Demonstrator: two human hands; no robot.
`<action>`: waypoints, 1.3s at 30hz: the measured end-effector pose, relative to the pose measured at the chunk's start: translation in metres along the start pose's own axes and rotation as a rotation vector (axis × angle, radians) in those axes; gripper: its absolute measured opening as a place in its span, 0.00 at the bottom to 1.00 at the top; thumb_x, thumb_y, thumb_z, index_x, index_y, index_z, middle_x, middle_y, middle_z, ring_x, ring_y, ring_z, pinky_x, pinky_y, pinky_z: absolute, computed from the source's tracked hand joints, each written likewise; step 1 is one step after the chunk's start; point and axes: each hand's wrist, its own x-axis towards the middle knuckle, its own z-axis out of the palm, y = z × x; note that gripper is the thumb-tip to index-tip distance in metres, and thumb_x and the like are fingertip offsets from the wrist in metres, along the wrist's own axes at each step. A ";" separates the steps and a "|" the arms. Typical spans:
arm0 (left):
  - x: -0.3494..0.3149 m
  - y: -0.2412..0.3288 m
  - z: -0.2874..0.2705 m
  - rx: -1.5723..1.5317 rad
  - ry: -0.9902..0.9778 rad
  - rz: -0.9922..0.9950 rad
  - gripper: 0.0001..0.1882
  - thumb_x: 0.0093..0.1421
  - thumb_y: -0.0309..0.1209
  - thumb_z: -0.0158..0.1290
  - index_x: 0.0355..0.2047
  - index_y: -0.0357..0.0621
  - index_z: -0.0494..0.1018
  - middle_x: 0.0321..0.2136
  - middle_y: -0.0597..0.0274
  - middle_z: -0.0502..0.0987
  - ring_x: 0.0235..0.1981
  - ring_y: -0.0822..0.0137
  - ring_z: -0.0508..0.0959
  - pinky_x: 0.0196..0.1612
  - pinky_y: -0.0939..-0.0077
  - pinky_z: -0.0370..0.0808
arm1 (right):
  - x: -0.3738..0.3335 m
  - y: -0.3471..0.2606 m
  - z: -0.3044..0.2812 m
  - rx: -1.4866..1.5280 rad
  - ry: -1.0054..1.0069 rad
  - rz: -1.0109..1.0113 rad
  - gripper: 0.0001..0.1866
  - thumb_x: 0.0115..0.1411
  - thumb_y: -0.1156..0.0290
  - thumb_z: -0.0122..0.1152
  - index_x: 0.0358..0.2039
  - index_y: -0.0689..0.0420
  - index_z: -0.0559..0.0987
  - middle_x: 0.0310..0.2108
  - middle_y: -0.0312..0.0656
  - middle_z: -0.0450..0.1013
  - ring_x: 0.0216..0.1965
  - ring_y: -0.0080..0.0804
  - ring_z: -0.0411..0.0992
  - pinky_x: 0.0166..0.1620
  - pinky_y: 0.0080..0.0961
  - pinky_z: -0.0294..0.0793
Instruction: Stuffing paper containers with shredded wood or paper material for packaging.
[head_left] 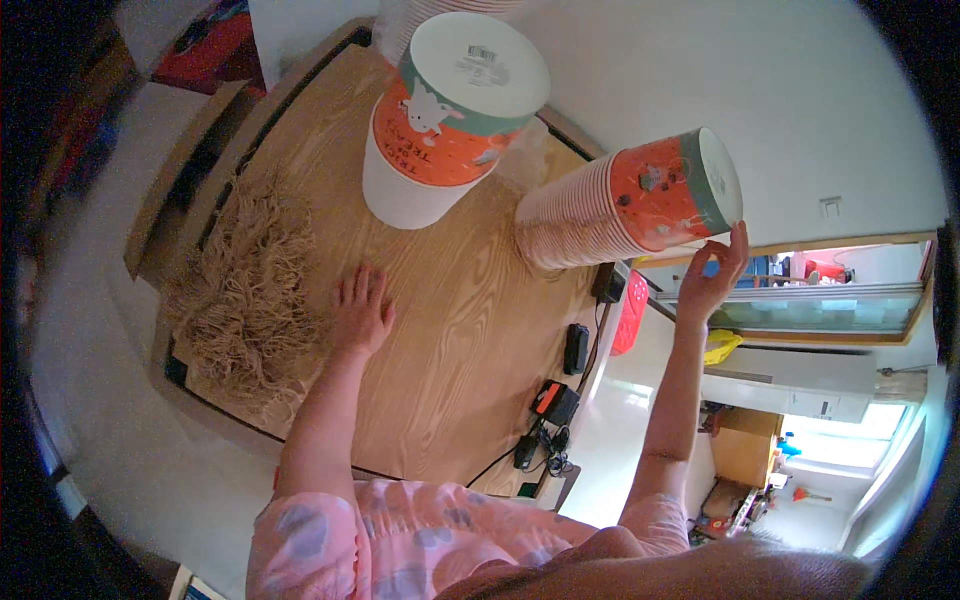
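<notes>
My left hand (364, 312) lies on the wooden tabletop with its fingers spread and holds nothing, beside a heap of frayed brown twine (250, 290). My right hand (718, 272) is raised at the top of a tall stack of nested paper buckets (585, 215). Its fingers are curved but apart, and their tips touch the edge of the top bucket's base. The topmost bucket (660, 190) is orange and green with printed figures and stands upside down. To its left is a shorter group of upside-down paper buckets (440, 135), orange and green above, white below.
Along the table's right side lie a black box (576, 348), an orange-and-black adapter (554, 400) and a coiled black cable (556, 450). The wooden tabletop (440, 350) has a dark edge. Clear plastic wrap (460, 8) shows behind the left buckets. A window opening (820, 290) is at the right.
</notes>
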 end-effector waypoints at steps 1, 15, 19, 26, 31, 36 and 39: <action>0.001 0.001 -0.005 0.013 -0.030 -0.027 0.30 0.55 0.43 0.47 0.56 0.47 0.58 0.60 0.49 0.52 0.60 0.48 0.51 0.60 0.48 0.48 | -0.011 -0.005 0.002 0.018 0.073 0.013 0.25 0.47 0.88 0.51 0.48 0.58 0.66 0.54 0.48 0.61 0.45 0.40 0.66 0.43 0.28 0.70; 0.000 -0.001 -0.001 0.084 0.039 0.015 0.29 0.56 0.46 0.45 0.55 0.47 0.59 0.58 0.50 0.57 0.60 0.49 0.54 0.59 0.50 0.51 | -0.112 -0.035 0.047 0.002 -0.095 0.215 0.13 0.51 0.81 0.49 0.38 0.59 0.73 0.42 0.47 0.68 0.45 0.48 0.65 0.51 0.41 0.62; 0.000 0.000 -0.007 0.074 0.054 0.029 0.29 0.56 0.46 0.45 0.55 0.47 0.59 0.56 0.51 0.59 0.59 0.51 0.55 0.59 0.50 0.51 | -0.104 -0.068 0.055 0.102 -0.054 0.334 0.09 0.51 0.79 0.53 0.35 0.59 0.73 0.33 0.44 0.69 0.39 0.43 0.67 0.45 0.35 0.67; 0.004 0.002 -0.008 0.067 0.065 0.017 0.29 0.56 0.45 0.44 0.55 0.47 0.59 0.56 0.51 0.59 0.59 0.52 0.55 0.59 0.52 0.52 | -0.056 -0.151 0.139 1.154 -0.236 0.866 0.08 0.57 0.74 0.53 0.36 0.62 0.74 0.31 0.35 0.71 0.33 0.22 0.68 0.38 0.18 0.68; 0.002 -0.001 -0.009 0.023 0.026 0.023 0.28 0.56 0.44 0.44 0.55 0.44 0.59 0.57 0.51 0.57 0.60 0.53 0.55 0.58 0.51 0.53 | -0.036 -0.178 0.173 0.970 -0.408 1.091 0.08 0.57 0.70 0.54 0.34 0.60 0.75 0.26 0.33 0.71 0.24 0.16 0.65 0.25 0.13 0.62; 0.005 -0.010 -0.008 -0.087 0.085 0.061 0.28 0.56 0.41 0.46 0.55 0.43 0.58 0.57 0.49 0.56 0.59 0.52 0.55 0.58 0.50 0.52 | -0.033 -0.168 0.180 1.012 -0.423 1.156 0.09 0.58 0.70 0.53 0.34 0.61 0.75 0.25 0.33 0.71 0.22 0.17 0.65 0.22 0.13 0.62; 0.031 -0.024 0.013 -0.296 0.296 -0.041 0.27 0.56 0.37 0.47 0.55 0.43 0.58 0.56 0.47 0.58 0.58 0.50 0.57 0.57 0.50 0.53 | -0.027 -0.175 0.182 1.149 -0.454 1.198 0.08 0.58 0.70 0.53 0.33 0.61 0.75 0.25 0.34 0.71 0.23 0.20 0.66 0.25 0.14 0.65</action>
